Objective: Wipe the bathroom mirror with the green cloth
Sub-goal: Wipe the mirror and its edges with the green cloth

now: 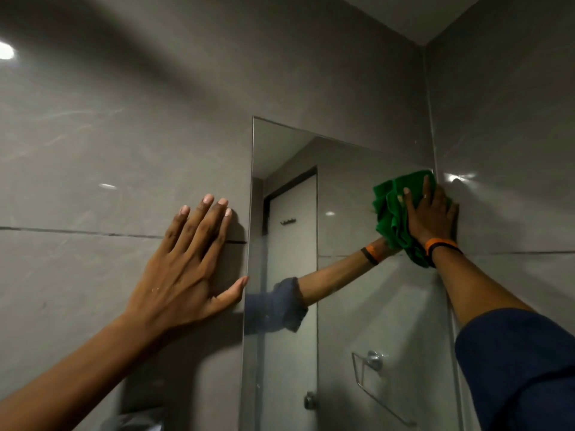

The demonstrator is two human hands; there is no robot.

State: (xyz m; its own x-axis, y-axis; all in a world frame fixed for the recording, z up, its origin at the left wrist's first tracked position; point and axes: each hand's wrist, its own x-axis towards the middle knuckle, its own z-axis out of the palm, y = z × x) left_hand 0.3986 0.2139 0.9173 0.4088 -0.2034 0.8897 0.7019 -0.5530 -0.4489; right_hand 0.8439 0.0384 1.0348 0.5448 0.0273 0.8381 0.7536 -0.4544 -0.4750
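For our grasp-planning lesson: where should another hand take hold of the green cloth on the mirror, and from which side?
Probably pinch the bunched folds of the green cloth jutting left of the right hand, coming from the left over the mirror. The right hand presses flat on the rest, and the side wall closes off the right.

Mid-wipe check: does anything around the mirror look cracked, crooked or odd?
Nothing stands out. The mirror looks whole; the green cloth is bunched under the right hand at its top right corner; the left hand lies flat on the wall tile.
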